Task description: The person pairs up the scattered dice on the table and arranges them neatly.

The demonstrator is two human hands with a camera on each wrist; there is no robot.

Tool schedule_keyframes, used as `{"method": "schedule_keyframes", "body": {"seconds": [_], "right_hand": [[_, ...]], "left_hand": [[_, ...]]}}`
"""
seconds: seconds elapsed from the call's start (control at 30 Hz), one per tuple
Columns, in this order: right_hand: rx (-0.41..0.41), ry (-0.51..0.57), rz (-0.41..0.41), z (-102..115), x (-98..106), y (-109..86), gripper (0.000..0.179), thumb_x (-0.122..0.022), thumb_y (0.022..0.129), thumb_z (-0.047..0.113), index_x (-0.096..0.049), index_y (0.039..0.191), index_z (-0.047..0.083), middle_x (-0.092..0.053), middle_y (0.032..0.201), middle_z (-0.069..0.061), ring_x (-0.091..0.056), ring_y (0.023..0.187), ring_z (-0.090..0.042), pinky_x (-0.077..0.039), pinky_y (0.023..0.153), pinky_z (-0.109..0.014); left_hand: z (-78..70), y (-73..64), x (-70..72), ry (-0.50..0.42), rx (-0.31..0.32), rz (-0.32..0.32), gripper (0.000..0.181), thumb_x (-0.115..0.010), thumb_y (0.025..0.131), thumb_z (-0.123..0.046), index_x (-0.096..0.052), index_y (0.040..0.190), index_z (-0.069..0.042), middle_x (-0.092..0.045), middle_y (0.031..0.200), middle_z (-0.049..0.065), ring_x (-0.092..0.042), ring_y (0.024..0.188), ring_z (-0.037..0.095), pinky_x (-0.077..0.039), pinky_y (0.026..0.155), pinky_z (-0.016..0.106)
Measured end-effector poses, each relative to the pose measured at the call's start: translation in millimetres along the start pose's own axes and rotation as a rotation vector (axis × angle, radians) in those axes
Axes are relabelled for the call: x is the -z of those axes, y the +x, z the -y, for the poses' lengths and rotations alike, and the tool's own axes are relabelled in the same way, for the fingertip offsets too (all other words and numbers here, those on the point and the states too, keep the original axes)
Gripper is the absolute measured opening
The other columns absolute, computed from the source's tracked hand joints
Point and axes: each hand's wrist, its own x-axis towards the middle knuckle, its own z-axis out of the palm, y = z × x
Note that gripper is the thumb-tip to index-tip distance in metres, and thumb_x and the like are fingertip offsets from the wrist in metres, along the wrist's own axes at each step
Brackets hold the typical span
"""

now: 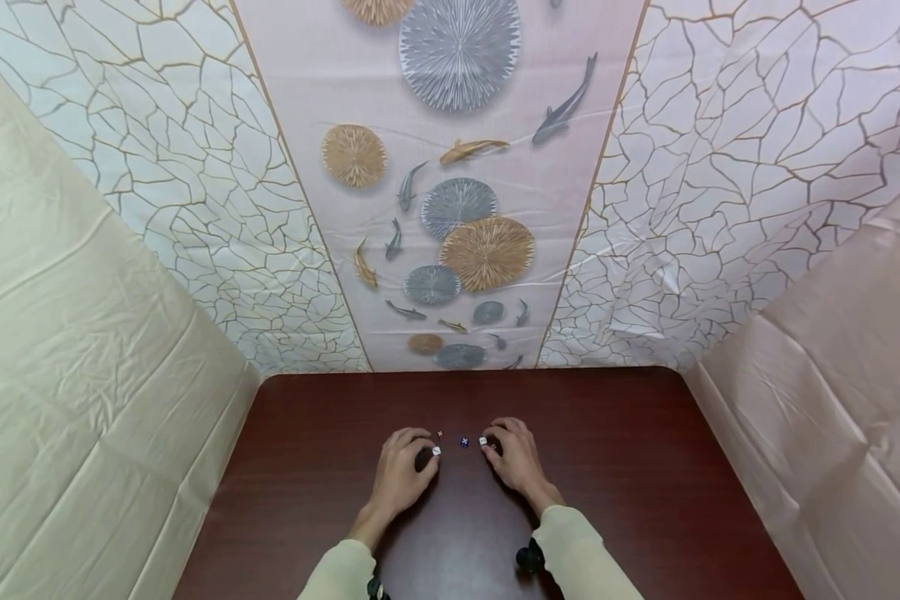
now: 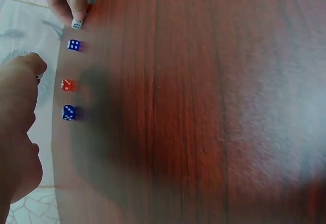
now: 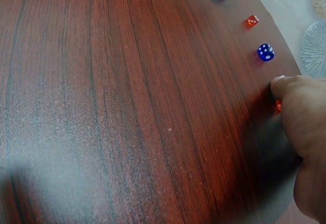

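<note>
In the head view, my left hand pinches a white die between thumb and fingertips. My right hand has a second white die at its thumb and index fingertips, close on the table. A blue die lies between the hands, and a red die sits just past my left fingertips. From the left wrist, another blue die shows near my left hand. Partly hidden by my right hand in the right wrist view is another red die.
The dice stand in a loose row across the dark reddish-brown wooden table. A patterned cloth hangs behind its far edge, with beige cloth walls on both sides. A dark round object is at my right sleeve.
</note>
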Motion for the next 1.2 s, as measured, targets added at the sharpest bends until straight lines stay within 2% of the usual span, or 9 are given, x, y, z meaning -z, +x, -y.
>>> {"method": "schedule_keyframes", "body": {"seconds": [0.2, 0.43, 0.63, 0.87, 1.2], "right_hand": [[0.000, 0.000, 0.002, 0.2, 0.0, -0.1, 0.017, -0.084, 0.102, 0.014, -0.083, 0.117, 0.007, -0.072, 0.143, -0.020, -0.058, 0.145, -0.046, -0.046, 0.124, -0.067], [0.004, -0.025, -0.014, -1.3, -2.7, 0.0, 0.013, -0.085, 0.101, 0.015, -0.083, 0.113, 0.010, -0.073, 0.142, -0.017, -0.059, 0.145, -0.045, -0.048, 0.121, -0.066], [-0.011, -0.026, 0.002, -1.0, -3.0, -1.0, 0.013, -0.084, 0.103, 0.016, -0.083, 0.115, 0.010, -0.072, 0.144, -0.017, -0.057, 0.147, -0.044, -0.047, 0.123, -0.066], [-0.012, -0.016, -0.014, -0.8, -3.5, -0.3, 0.012, -0.084, 0.102, 0.014, -0.083, 0.113, 0.008, -0.072, 0.143, -0.017, -0.057, 0.147, -0.044, -0.046, 0.123, -0.066], [-0.018, -0.018, -0.006, -2.6, -6.8, -1.4, 0.014, -0.084, 0.103, 0.017, -0.082, 0.115, 0.009, -0.071, 0.144, -0.014, -0.056, 0.147, -0.044, -0.045, 0.124, -0.066]], "left_hand": [[-6.3, -11.6, 8.0, -0.025, -0.022, 0.048, 0.012, -0.091, 0.093, -0.016, -0.084, 0.104, -0.015, -0.082, 0.124, 0.007, -0.073, 0.124, 0.030, -0.059, 0.108, 0.058], [-11.4, -26.0, 10.5, -0.026, -0.057, 0.042, 0.015, -0.093, 0.089, -0.017, -0.083, 0.101, -0.017, -0.082, 0.121, 0.002, -0.074, 0.120, 0.026, -0.061, 0.103, 0.053], [-16.8, -37.5, 8.8, -0.059, -0.068, 0.080, 0.017, -0.094, 0.089, -0.017, -0.083, 0.101, -0.018, -0.083, 0.119, 0.002, -0.075, 0.115, 0.021, -0.063, 0.097, 0.045], [-27.2, -47.8, 4.7, -0.110, -0.087, 0.119, 0.015, -0.092, 0.090, -0.016, -0.084, 0.103, -0.017, -0.082, 0.117, 0.003, -0.075, 0.114, 0.022, -0.063, 0.099, 0.045], [-36.9, -63.7, -9.2, -0.091, -0.143, 0.135, 0.018, -0.093, 0.087, -0.017, -0.083, 0.102, -0.019, -0.081, 0.114, -0.005, -0.074, 0.113, 0.017, -0.062, 0.099, 0.042]]}}
